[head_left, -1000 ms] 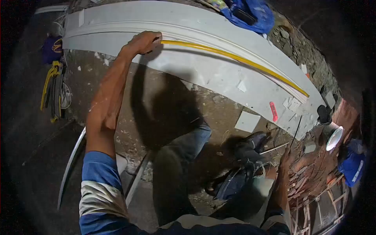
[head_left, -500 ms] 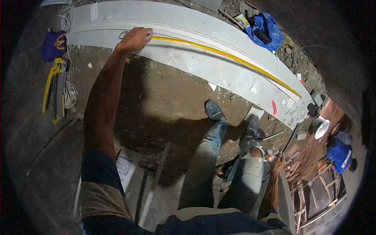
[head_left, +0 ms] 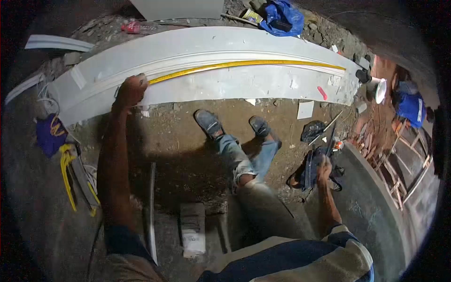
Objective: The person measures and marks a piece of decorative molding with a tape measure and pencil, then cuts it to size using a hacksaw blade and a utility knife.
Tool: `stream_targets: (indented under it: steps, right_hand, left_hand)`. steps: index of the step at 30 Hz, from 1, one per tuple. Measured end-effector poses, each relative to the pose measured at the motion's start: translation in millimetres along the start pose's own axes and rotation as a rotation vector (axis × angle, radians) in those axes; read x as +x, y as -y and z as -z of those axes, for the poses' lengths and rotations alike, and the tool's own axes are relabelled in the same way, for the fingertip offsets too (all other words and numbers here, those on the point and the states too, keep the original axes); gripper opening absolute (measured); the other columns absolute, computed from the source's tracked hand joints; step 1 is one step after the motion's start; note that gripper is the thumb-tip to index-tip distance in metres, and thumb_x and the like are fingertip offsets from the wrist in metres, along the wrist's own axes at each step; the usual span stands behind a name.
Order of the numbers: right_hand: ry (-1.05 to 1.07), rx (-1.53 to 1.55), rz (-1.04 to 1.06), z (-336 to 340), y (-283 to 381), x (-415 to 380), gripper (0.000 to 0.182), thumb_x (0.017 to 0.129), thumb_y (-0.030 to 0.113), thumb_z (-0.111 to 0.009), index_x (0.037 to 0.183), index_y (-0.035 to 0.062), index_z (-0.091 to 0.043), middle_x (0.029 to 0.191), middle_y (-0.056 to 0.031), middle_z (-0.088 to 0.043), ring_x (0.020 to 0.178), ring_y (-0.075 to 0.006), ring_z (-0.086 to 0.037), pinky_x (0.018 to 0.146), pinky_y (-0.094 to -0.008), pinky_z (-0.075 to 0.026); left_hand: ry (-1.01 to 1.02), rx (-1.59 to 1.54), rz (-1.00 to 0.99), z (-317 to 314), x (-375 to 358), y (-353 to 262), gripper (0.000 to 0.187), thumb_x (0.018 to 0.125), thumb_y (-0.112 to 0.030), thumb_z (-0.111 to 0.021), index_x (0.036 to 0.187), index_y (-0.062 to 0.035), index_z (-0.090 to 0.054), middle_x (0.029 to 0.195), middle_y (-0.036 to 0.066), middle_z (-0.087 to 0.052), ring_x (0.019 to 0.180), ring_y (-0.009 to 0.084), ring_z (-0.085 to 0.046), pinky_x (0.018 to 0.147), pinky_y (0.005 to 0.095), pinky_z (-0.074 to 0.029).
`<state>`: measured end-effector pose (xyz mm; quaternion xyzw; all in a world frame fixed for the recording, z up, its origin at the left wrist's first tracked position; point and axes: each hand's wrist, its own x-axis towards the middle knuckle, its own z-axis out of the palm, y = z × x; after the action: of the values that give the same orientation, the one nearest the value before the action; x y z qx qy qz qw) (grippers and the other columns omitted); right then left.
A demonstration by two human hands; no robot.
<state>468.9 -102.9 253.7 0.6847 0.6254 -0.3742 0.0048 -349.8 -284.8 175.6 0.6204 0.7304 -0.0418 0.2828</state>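
Note:
My left hand (head_left: 131,90) is closed around the near end of a yellow tape measure (head_left: 244,63); any case is hidden in the fist. The blade runs right, along a long white moulding strip (head_left: 202,58), towards the strip's right end. Both lie on a long white board (head_left: 197,89) on the ground. Low on the right, my right hand (head_left: 324,170) is over or beside a dark bag (head_left: 310,169). Its fingers are blurred, so I cannot make out whether they grip anything.
A pink object (head_left: 322,93) lies on the board. Behind it sits a blue plastic bag (head_left: 286,19). A white bucket (head_left: 380,90) stands right, near scrap wood (head_left: 397,174). At left are a purple bag (head_left: 50,134) and a yellow-handled tool (head_left: 68,176). My feet are on bare dirt.
My view has turned, and the board now lies more level across it. My right hand has come into sight by the dark bag. My legs have shifted; my left hand still holds the tape measure.

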Motion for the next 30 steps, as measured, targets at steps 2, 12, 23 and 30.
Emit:
stream_targets:
  steps: [2, 12, 23, 30]
  right_hand:
    - [0.050, 0.447, -0.189, -48.0, 4.1, -14.5, 0.033, 0.102, 0.031, -0.046, 0.102, -0.0001, -0.059, 0.067, -0.0020, -0.047, 0.056, -0.0138, -0.040, 0.059, -0.0336, -0.041]
    - [0.126, 0.375, -0.233, -239.7, 215.9, -72.2, 0.031, 0.101, 0.033, -0.049, 0.105, 0.0036, -0.057, 0.072, -0.0017, -0.055, 0.060, -0.0124, -0.050, 0.054, -0.0297, -0.042]
    - [-0.170, -0.252, -0.172, -207.2, 122.4, -214.9, 0.046, 0.100, 0.040, -0.047, 0.130, 0.0054, -0.049, 0.113, -0.0112, -0.054, 0.093, -0.0229, -0.055, 0.082, -0.0361, -0.044]
    - [-0.287, 0.353, -0.572, -321.9, 243.8, -419.5, 0.028, 0.100, 0.031, -0.051, 0.111, 0.0043, -0.052, 0.075, -0.0049, -0.058, 0.059, -0.0113, -0.052, 0.052, -0.0288, -0.044]
  left_hand:
    - [-0.003, -0.069, 0.049, -13.6, 8.4, 16.4, 0.010, 0.086, -0.012, -0.053, 0.087, -0.0026, -0.054, 0.080, 0.019, -0.057, 0.077, 0.0401, -0.058, 0.068, 0.0501, -0.048]
    - [-0.051, 0.061, -0.240, -72.1, 3.7, 138.8, 0.018, 0.089, -0.022, -0.053, 0.092, -0.0047, -0.056, 0.083, 0.020, -0.059, 0.082, 0.0418, -0.059, 0.074, 0.0512, -0.048]
    - [0.154, -0.490, 0.315, -75.1, -24.1, 245.5, 0.026, 0.090, -0.032, -0.055, 0.098, -0.0077, -0.060, 0.086, 0.020, -0.065, 0.079, 0.0364, -0.066, 0.072, 0.0440, -0.051]
    - [0.205, -0.572, 0.412, -40.5, -105.6, 325.9, 0.025, 0.091, -0.029, -0.055, 0.098, -0.0054, -0.061, 0.086, 0.017, -0.066, 0.071, 0.0314, -0.067, 0.066, 0.0409, -0.053]
